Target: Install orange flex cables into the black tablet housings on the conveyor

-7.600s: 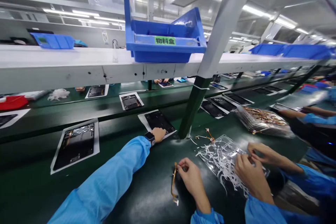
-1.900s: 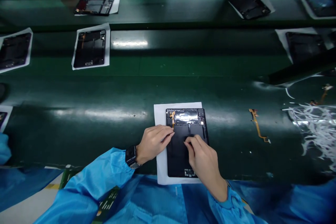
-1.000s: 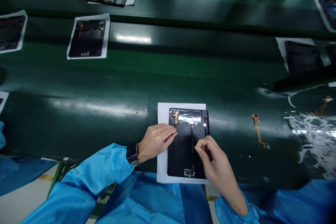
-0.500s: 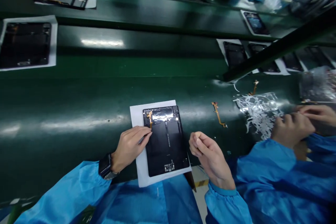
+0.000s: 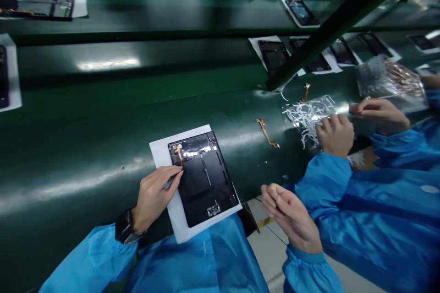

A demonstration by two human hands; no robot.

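Observation:
A black tablet housing [image 5: 209,178] lies on a white sheet [image 5: 176,219] at the front edge of the green bench. An orange flex cable [image 5: 180,155] runs along its upper left part. My left hand [image 5: 156,197] rests over the left edge of the housing, thumb and forefinger closed on the lower end of that cable. Off to the right, beyond the bench edge, my right hand [image 5: 290,215] hovers with thumb and fingertips together; whether anything tiny is between them is hidden. Another orange flex cable [image 5: 267,133] lies on the bench, right of the housing.
White strip scraps [image 5: 304,119] are heaped on clear plastic, near a co-worker's hands [image 5: 337,133] at the right. A bag of parts [image 5: 390,80] stands beyond. A dark green post [image 5: 309,39] slants across. More housings [image 5: 273,55] on sheets line the raised ledge.
The view has swung right, so the bench shifts left. My right hand has drawn away from the housing's right edge. My left hand stays at the cable.

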